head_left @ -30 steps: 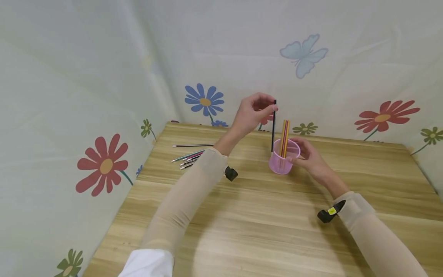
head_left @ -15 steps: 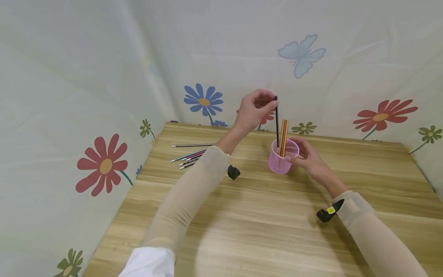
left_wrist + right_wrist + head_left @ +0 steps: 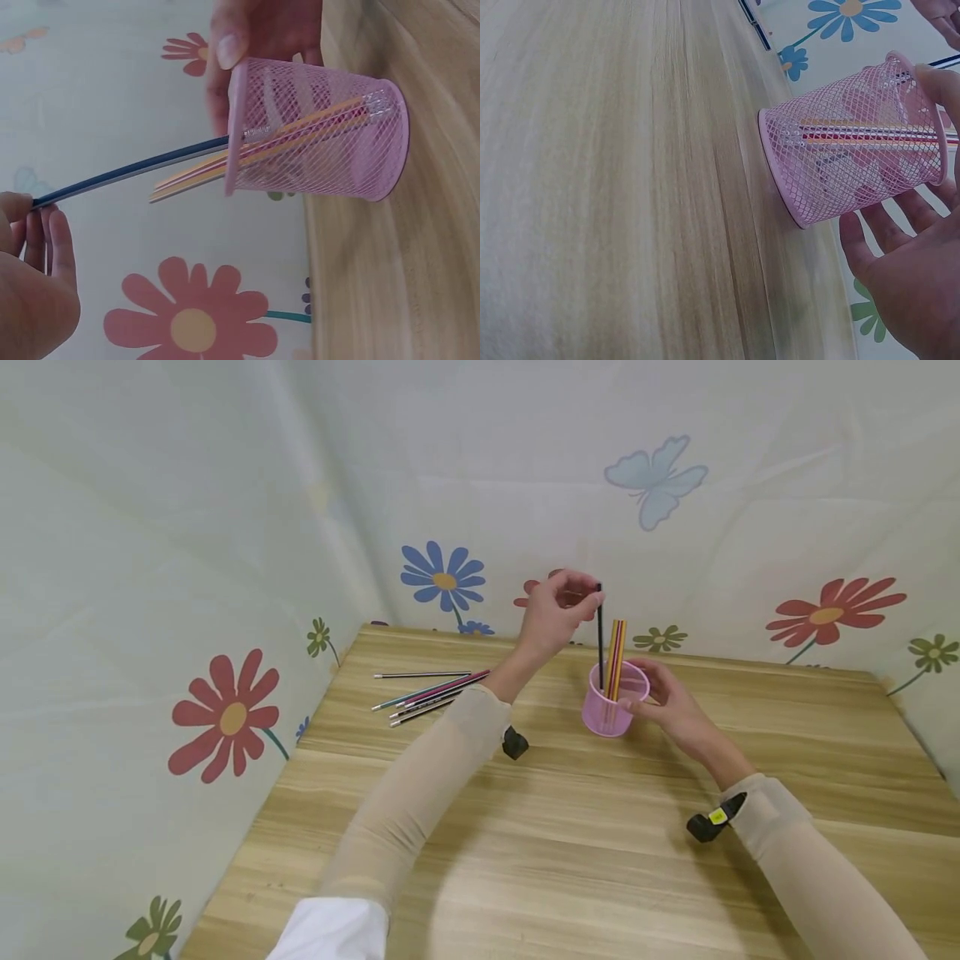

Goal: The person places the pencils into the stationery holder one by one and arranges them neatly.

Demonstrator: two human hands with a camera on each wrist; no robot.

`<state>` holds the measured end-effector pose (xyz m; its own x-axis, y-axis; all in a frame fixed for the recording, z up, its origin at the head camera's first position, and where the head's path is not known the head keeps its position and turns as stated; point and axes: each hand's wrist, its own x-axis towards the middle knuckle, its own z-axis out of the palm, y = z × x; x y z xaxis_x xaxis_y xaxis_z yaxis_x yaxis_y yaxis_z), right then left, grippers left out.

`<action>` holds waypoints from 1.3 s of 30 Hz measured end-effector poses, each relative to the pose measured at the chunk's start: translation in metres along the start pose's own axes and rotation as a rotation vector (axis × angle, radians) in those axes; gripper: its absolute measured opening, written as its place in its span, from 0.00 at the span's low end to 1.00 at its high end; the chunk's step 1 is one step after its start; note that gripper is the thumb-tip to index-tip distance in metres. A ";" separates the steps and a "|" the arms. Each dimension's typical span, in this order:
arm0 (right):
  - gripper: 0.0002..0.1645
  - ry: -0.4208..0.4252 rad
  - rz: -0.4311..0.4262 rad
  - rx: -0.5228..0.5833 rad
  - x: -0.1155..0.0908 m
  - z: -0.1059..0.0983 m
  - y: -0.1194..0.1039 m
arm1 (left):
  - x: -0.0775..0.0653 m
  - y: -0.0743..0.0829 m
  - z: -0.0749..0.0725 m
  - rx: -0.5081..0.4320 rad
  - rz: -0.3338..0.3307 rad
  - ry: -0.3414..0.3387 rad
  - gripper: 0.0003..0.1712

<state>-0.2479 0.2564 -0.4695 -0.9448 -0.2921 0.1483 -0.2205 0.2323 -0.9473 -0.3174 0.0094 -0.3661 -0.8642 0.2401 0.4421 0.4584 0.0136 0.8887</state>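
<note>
My left hand (image 3: 551, 614) pinches a dark pencil (image 3: 601, 639) near its upper end and holds it almost upright over a pink mesh pencil cup (image 3: 597, 714). In the left wrist view, the silver lower end of the pencil (image 3: 127, 172) is just inside the cup's rim. Several yellow and red striped pencils (image 3: 616, 652) lean together in the cup, silver ends at the bottom. My right hand (image 3: 675, 706) holds the cup from the right, thumb at the rim. The right wrist view shows the fingers of my right hand (image 3: 922, 262) around the cup's side.
Several dark, green and pink pencils (image 3: 431, 692) lie in a loose group on the wooden table (image 3: 600, 843), left of the cup, partly behind my left forearm. A flower-printed curtain (image 3: 510, 468) rises along the table's back and left edges.
My left hand first lifted the dark pencil and shifted it right, from the cup's left rim to over its mouth, then lowered it so its end dips inside. The right hand keeps its hold.
</note>
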 end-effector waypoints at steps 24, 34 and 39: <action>0.44 -0.005 -0.001 0.026 0.001 0.001 0.001 | -0.006 -0.046 0.031 0.034 -0.086 0.053 0.10; 0.44 -0.001 -0.009 0.034 0.002 0.001 0.002 | -0.006 -0.055 0.039 0.053 -0.124 0.055 0.10; 0.44 0.002 -0.013 0.041 0.001 0.001 0.003 | -0.004 -0.058 0.042 0.045 -0.130 0.048 0.11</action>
<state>-0.2493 0.2555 -0.4720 -0.9424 -0.2933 0.1608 -0.2223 0.1900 -0.9563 -0.3320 0.0479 -0.4247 -0.9253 0.1867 0.3301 0.3501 0.0856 0.9328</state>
